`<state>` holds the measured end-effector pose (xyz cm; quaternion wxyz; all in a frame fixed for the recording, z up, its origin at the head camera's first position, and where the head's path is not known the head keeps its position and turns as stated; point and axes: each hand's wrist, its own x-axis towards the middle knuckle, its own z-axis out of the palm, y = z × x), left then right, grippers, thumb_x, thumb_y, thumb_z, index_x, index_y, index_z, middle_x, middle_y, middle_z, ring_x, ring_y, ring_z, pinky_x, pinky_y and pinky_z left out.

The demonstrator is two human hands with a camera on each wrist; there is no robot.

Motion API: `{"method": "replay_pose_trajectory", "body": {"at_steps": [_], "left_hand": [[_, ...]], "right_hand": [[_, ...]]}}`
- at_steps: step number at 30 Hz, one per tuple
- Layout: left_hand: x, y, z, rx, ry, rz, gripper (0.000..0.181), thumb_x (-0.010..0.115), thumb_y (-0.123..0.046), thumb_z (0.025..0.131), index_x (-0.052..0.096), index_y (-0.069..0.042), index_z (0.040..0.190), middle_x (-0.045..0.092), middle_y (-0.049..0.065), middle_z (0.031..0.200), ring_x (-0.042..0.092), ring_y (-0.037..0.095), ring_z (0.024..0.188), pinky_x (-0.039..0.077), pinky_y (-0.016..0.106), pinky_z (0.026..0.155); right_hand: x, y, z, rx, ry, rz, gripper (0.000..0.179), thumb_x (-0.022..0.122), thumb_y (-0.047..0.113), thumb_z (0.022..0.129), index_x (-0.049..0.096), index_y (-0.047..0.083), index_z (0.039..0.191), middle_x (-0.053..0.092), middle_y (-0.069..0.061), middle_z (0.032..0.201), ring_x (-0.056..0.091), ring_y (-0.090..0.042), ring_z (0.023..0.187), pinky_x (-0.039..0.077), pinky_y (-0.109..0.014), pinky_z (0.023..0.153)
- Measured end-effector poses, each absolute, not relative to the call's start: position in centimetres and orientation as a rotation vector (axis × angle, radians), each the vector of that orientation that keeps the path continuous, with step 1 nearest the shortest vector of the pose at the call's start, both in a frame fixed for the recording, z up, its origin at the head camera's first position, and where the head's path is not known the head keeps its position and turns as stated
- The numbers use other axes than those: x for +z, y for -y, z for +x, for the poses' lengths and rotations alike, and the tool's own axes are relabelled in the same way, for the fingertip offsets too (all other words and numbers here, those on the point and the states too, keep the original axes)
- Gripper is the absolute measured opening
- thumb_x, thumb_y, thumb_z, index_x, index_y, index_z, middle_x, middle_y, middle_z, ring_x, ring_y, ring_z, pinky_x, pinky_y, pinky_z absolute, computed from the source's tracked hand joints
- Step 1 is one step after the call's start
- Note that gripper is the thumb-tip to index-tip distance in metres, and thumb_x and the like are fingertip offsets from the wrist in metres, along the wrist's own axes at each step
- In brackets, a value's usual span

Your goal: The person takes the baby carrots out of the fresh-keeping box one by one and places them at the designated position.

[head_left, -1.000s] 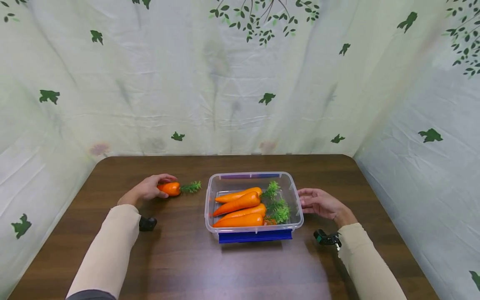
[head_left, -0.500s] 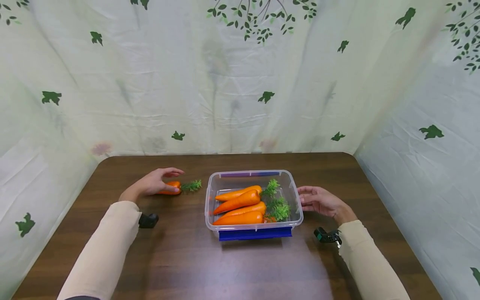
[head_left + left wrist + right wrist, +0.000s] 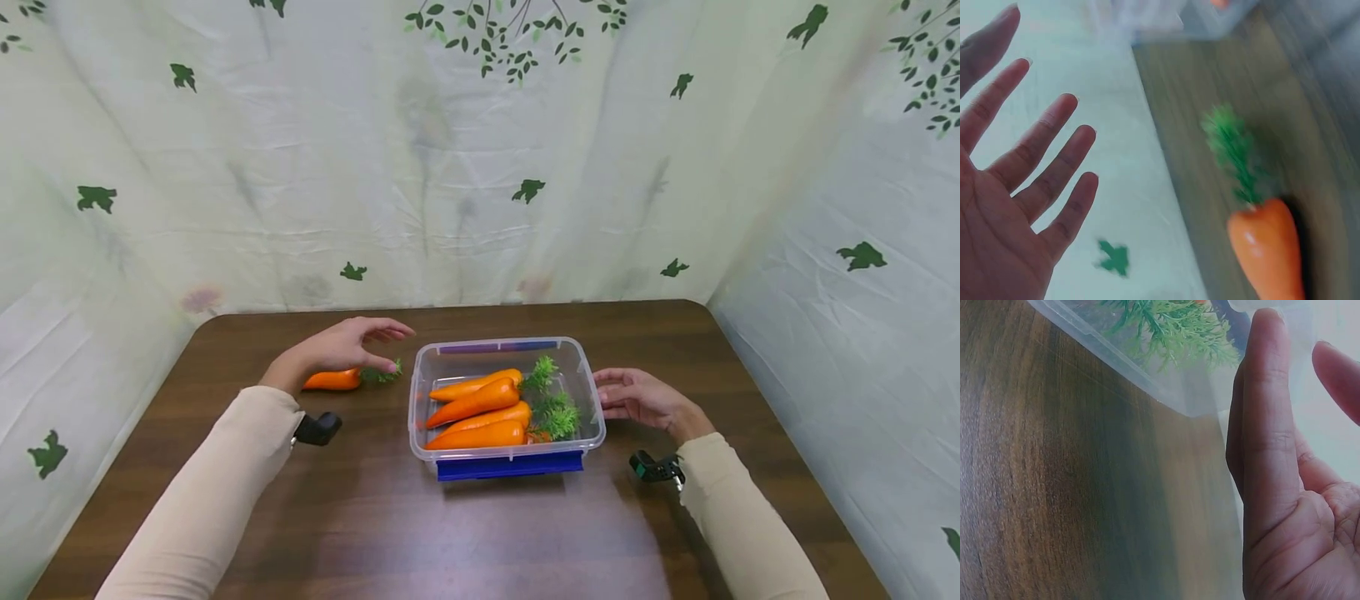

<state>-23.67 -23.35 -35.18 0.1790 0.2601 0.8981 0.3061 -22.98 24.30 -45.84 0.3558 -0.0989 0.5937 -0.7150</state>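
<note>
A clear plastic container (image 3: pixel 480 365) with a blue latch holds several orange carrots (image 3: pixel 480 404) with green tops pointing right. One more carrot (image 3: pixel 333 381) lies on the table to its left. My left hand (image 3: pixel 341 350) hovers over that carrot, hiding part of it in the head view. In the left wrist view, the hand (image 3: pixel 1029 175) has its fingers spread, apart from the carrot (image 3: pixel 1266 250). At the container's right side is my right hand (image 3: pixel 637 400), fingertips at the wall. The right wrist view shows this hand (image 3: pixel 1279 475) with a straight finger close to the container (image 3: pixel 1172 394).
The dark brown wooden table (image 3: pixel 480 542) fills the foreground. Pale cloth (image 3: pixel 300 167) printed with green leaves hangs behind it and along both sides. A black band (image 3: pixel 317 428) is on the left wrist and another band (image 3: pixel 655 468) on the right.
My left hand has let go of the loose carrot, risen and moved right, its fingers spreading. The carrot has stayed on the table. My right hand keeps its place beside the container.
</note>
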Motion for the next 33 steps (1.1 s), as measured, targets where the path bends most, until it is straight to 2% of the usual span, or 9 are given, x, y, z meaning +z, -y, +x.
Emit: {"method": "replay_pose_trajectory", "body": {"at_steps": [7,15,23,27,33], "left_hand": [[-33.7,19.8,-23.3,0.822,-2.464,0.784,0.057,0.074,-0.022,0.085,0.053,-0.009,0.136,0.056,0.015,0.132,0.050,0.035,0.124,0.036,0.052,0.104],[-32.5,15.7,-23.9,0.901,-2.341,0.687,0.047,0.070,-0.019,0.089,0.056,-0.010,0.133,0.054,0.015,0.136,0.046,0.035,0.126,0.039,0.049,0.104],[-33.3,12.4,-25.2,0.889,-2.303,0.721,0.046,0.068,-0.017,0.089,0.056,-0.003,0.131,0.057,0.017,0.131,0.051,0.035,0.123,0.043,0.045,0.100],[-34.0,11.1,-25.6,0.881,-2.266,0.705,0.043,0.068,-0.014,0.089,0.057,-0.006,0.130,0.057,0.017,0.131,0.049,0.035,0.124,0.043,0.044,0.101],[-34.7,9.5,-25.7,0.793,-2.179,0.608,0.044,0.063,-0.001,0.087,0.058,-0.008,0.130,0.055,0.017,0.131,0.049,0.032,0.124,0.042,0.042,0.103]], "right_hand": [[-45.5,-24.2,-23.2,-1.802,-1.584,-0.258,0.034,0.051,-0.004,0.095,0.045,-0.007,0.129,0.069,-0.010,0.107,0.069,-0.022,0.094,0.053,-0.038,0.086],[-45.7,-24.2,-23.1,-1.812,-1.571,-0.243,0.031,0.050,-0.005,0.095,0.048,-0.005,0.126,0.069,-0.009,0.105,0.069,-0.021,0.093,0.054,-0.037,0.085],[-45.8,-24.3,-23.1,-1.825,-1.563,-0.232,0.028,0.050,-0.005,0.095,0.053,-0.003,0.123,0.069,-0.010,0.105,0.069,-0.021,0.093,0.054,-0.037,0.085],[-45.8,-24.3,-23.2,-1.820,-1.568,-0.236,0.030,0.049,-0.005,0.095,0.051,-0.006,0.125,0.068,-0.010,0.106,0.069,-0.021,0.093,0.054,-0.037,0.085],[-45.8,-24.3,-23.2,-1.820,-1.577,-0.229,0.033,0.051,-0.004,0.095,0.049,-0.009,0.128,0.068,-0.011,0.107,0.069,-0.022,0.093,0.054,-0.037,0.085]]}}
